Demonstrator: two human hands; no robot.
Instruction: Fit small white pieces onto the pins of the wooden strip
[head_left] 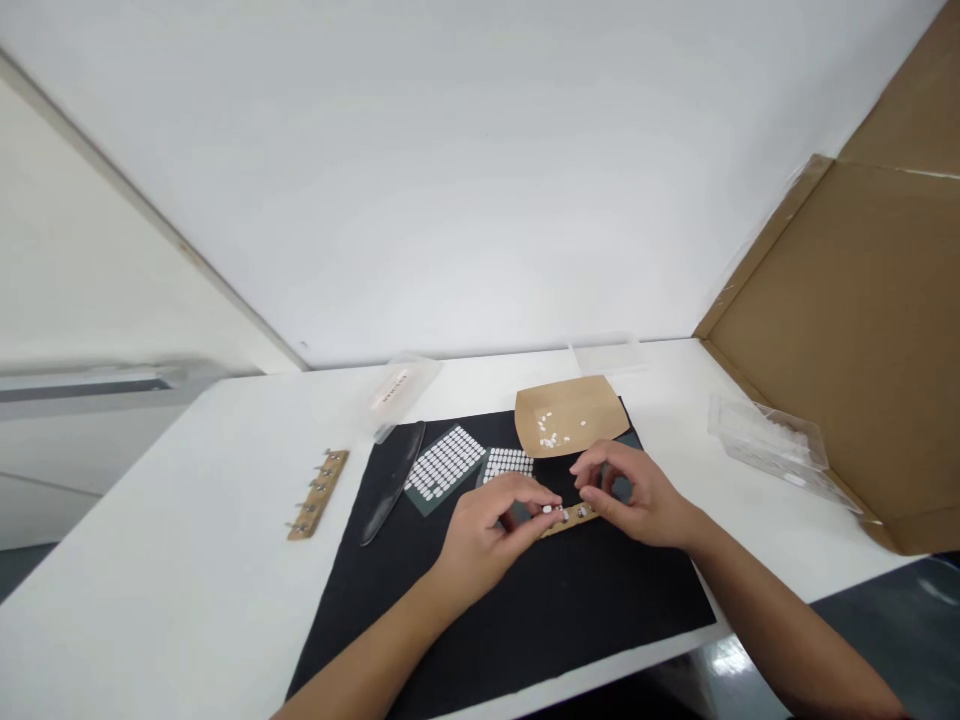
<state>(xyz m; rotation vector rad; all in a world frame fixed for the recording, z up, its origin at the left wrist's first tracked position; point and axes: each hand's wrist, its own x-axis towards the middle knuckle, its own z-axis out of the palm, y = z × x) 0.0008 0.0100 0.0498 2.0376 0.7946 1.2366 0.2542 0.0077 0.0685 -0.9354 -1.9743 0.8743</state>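
Both my hands meet over a black mat (525, 610) on a white table. My left hand (487, 530) is closed in a pinch on one end of a small brown strip (574, 517) that carries small metal parts. My right hand (634, 495) curls over the strip's other end, fingers pressed together on it. Just beyond the hands lie two dark sheets of white round stickers (446, 462) (508, 463) and a brown paper piece (570, 415) with several small white bits on it.
A second brown strip with metal pegs (319, 492) lies on the table (187, 560) at left. A dark curved tool (394, 480) rests on the mat's left edge. Clear plastic boxes (772, 445) (401, 390) sit at right and back. A cardboard sheet (847, 330) leans at right.
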